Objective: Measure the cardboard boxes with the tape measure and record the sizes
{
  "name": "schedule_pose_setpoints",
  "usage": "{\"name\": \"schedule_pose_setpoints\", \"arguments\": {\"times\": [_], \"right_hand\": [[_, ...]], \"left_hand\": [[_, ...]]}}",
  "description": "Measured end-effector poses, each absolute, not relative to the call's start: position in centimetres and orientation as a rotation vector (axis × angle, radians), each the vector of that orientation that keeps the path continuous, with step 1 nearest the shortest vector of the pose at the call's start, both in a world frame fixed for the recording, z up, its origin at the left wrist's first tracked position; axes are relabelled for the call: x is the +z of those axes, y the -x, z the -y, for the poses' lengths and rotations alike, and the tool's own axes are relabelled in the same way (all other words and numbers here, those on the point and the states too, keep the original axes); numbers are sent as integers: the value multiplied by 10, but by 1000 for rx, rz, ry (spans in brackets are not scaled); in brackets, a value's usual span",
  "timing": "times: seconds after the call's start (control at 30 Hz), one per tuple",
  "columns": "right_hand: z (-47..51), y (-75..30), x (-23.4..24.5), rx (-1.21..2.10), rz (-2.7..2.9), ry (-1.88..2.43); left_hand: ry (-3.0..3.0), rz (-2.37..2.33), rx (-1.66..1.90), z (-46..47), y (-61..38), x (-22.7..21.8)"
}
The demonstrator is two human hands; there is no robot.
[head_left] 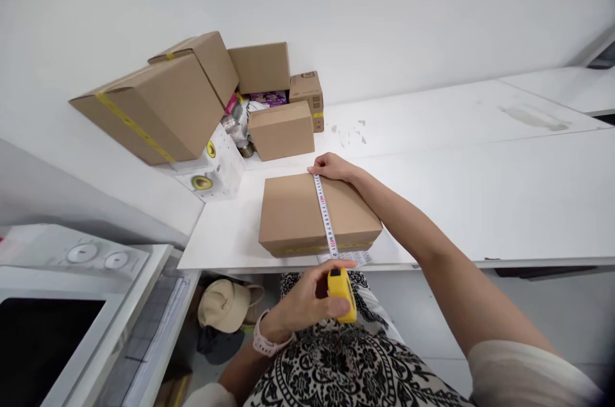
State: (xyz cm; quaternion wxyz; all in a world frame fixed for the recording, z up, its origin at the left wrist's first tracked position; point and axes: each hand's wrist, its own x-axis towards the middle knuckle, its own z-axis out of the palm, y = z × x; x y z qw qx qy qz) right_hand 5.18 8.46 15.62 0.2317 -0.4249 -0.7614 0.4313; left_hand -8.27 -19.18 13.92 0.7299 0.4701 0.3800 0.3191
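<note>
A closed cardboard box (288,211) lies on the white table near its front edge, with yellow tape along its near side. Across its top runs the white blade of a tape measure (325,215), pulled out from a yellow case. My left hand (314,295) grips that yellow tape measure case (342,295) just in front of the table edge. At the box's far edge, my right hand (334,166) pinches the blade's end with thumb and fingers. A printed paper (360,257) shows partly from under the box.
Stacked cardboard boxes (163,106) stand on a white avocado-print box (221,170) at the back left. A smaller carton (283,131) is beside them. To the left is a microwave (62,304); a beige cap (223,304) lies below the table.
</note>
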Motion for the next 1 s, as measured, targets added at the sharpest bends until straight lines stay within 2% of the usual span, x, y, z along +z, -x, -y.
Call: {"name": "schedule_pose_setpoints", "arguments": {"times": [0.3,0.77,1.0], "right_hand": [[-93,-55,144,1371,1915,1129],[-81,-54,159,1401,1871,1168],[-84,-55,152,1369,1899,1114]], "left_hand": [[-1132,-881,665,194,98,140],[-1078,-821,678,193,97,130],[-850,-791,916,188,83,128]]}}
